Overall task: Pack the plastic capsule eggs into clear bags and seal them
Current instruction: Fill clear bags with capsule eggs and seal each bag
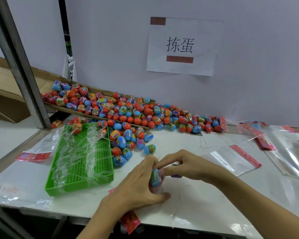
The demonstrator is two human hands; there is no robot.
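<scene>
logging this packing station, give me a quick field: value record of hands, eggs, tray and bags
left hand: left hand fingers curled round a blue capsule egg inside a clear bag with a red header
right hand: right hand pinches at the top of the same egg
egg pile: loose egg pile spills from a cardboard flap onto the table
tray: green tray left of the hands, holding clear plastic strips
spare bags: empty bags lie flat to the right
sign: paper sign on the wall
</scene>
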